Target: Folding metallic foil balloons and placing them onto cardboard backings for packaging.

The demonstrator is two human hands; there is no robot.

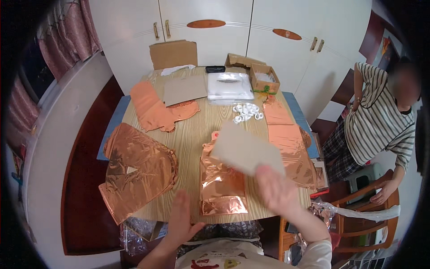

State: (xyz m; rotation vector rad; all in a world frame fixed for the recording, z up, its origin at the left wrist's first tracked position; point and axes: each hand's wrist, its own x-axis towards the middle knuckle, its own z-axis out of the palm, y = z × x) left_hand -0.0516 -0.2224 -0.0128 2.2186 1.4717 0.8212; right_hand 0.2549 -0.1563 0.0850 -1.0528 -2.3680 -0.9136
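Observation:
My right hand [274, 190] grips a flat beige cardboard sheet [248, 150] by its near right corner, and the sheet is tilted over the table, slightly blurred. Under it lies a folded copper-coloured foil piece [224, 188], its far part partly covered by the sheet. My left hand [181, 215] is held at the near table edge, fingers stretched out, with nothing in it. Left of it spreads a large crinkled copper foil piece [139, 179]. More foil [286, 139] lies along the right side, and another foil piece [150, 107] at the far left.
At the back are a stack of clear plastic bags [229, 87], a small cardboard box [265, 80], a grey board [184, 89] and a pile of white rings [247, 111]. A person [376, 112] in a striped top stands at the right, touching a wooden chair [367, 233].

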